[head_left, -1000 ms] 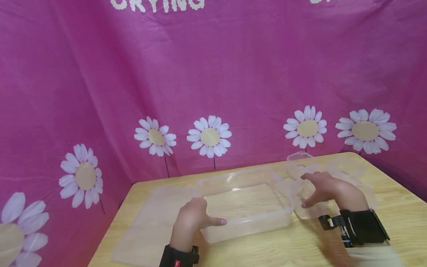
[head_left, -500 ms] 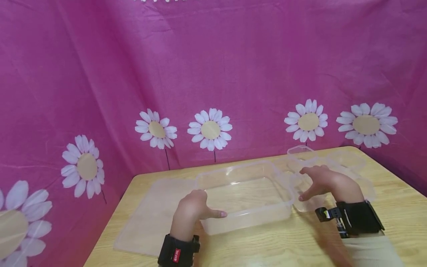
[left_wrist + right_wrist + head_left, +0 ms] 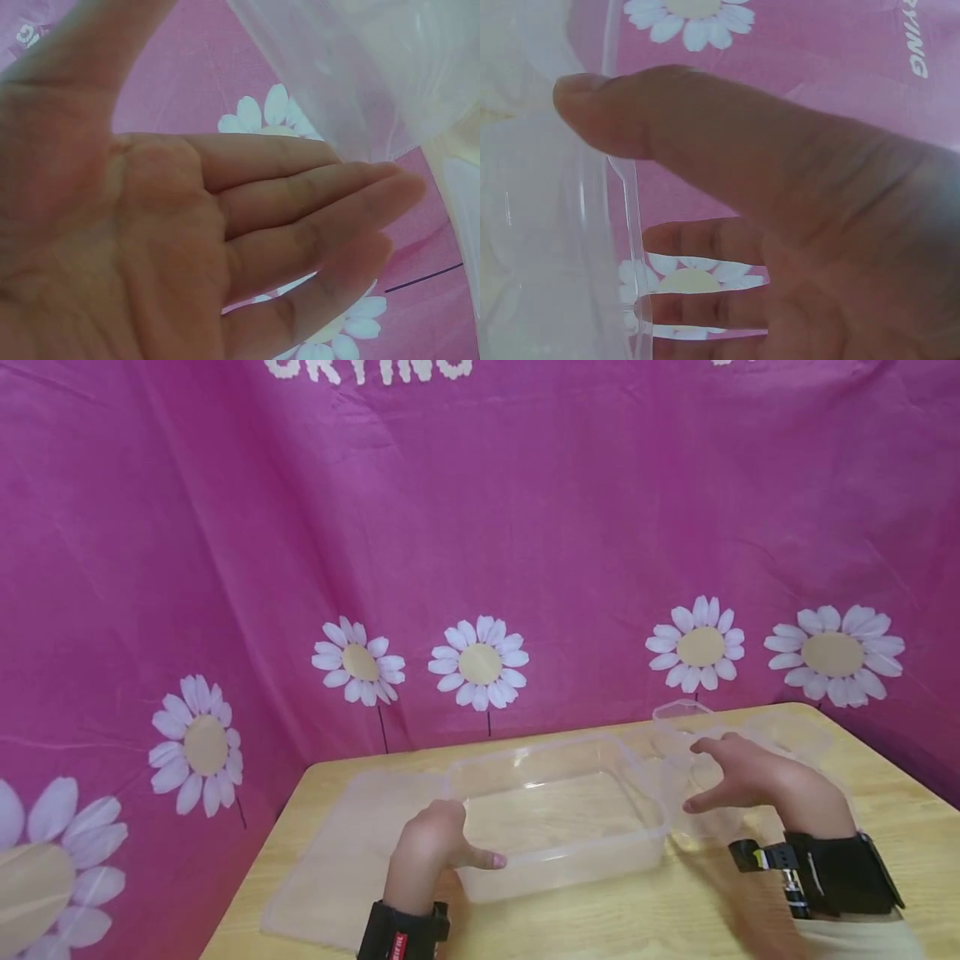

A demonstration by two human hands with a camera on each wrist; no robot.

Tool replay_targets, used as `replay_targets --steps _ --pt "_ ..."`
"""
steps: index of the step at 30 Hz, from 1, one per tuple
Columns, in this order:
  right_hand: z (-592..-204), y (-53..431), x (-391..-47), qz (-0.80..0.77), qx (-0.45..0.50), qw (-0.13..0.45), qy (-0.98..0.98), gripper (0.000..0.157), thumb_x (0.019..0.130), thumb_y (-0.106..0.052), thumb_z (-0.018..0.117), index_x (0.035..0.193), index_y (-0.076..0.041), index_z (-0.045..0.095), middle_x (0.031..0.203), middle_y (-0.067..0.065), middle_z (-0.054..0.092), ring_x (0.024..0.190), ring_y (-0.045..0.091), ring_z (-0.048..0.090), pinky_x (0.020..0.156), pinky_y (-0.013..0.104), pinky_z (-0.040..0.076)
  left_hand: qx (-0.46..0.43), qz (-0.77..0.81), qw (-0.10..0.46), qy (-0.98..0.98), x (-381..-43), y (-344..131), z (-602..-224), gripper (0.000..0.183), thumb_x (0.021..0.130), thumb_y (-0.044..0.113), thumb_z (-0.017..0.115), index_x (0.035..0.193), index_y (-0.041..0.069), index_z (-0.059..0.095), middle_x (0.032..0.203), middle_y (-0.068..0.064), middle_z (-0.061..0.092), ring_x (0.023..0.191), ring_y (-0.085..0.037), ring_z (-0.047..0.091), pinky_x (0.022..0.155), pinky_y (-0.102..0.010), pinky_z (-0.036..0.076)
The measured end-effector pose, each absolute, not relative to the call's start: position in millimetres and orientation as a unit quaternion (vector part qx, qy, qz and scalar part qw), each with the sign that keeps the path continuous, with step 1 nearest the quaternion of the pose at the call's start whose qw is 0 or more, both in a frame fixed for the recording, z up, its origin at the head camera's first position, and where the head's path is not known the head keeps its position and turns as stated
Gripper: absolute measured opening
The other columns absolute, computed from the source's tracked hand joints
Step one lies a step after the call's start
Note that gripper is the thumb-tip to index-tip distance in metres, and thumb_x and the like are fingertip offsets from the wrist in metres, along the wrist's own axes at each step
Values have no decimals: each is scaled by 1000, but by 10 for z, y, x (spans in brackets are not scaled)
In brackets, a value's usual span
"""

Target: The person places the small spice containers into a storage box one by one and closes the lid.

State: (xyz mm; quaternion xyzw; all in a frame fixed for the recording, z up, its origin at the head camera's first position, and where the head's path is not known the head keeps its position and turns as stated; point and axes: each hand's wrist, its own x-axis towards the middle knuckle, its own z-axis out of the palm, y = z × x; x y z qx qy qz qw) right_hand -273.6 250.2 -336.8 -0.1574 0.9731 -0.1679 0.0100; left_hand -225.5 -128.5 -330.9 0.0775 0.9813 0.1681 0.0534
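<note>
A large clear plastic box, open at the top, stands on the table's middle. My left hand is at its left front corner, thumb stretched along the front wall. In the left wrist view the fingers are straight and the palm holds nothing; whether they touch the box cannot be told. Over several smaller clear plastic containers at the right hovers or rests my right hand, thumb and fingers spread apart. The right wrist view has its thumb across a clear container wall, fingertips near the rim.
A flat translucent sheet or lid lies left of the box, partly behind my left hand. Further clear plastic pieces lie at the back right. A pink flowered cloth hangs behind the wooden table.
My right hand and the small containers under it have shifted slightly away from me. The left hand and the large box stay put. The head view dips and returns.
</note>
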Motion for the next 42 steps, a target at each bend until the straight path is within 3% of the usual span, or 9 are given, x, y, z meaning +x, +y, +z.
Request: replay_targets --steps 18,28,35,42 --pt "-3111 2475 -2660 -183 -181 -98 961 97 63 -59 73 127 9 47 119 37 46 102 46 49 81 67 45 81 142 47 985 -2207 -1232 -3240 83 53 50 83 106 -9 60 103 -21 66 89 -32 61 75 -49 53" --pt "-3068 2268 -2653 -185 -216 -171 943 86 62 -56 76 123 0 54 113 32 51 101 44 50 78 64 46 81 141 43 986 -2274 -1221 -3274 77 50 50 84 97 -6 60 90 -15 66 78 -27 59 71 -47 52" --pt "-2947 2025 -2660 -205 -214 -170 940 90 65 -62 71 122 5 54 118 33 50 104 46 50 82 67 45 74 149 38 985 -2258 -1229 -3269 72 47 49 86 90 -4 61 80 -11 64 71 -24 56 68 -44 51" --pt "-2928 1763 -2721 -201 -221 -179 937 88 64 -68 66 122 -2 57 115 27 56 102 39 54 81 61 48 74 154 25 985 -2259 -1276 -3291 70 45 50 86 84 -2 59 77 -10 60 71 -25 56 70 -45 51"
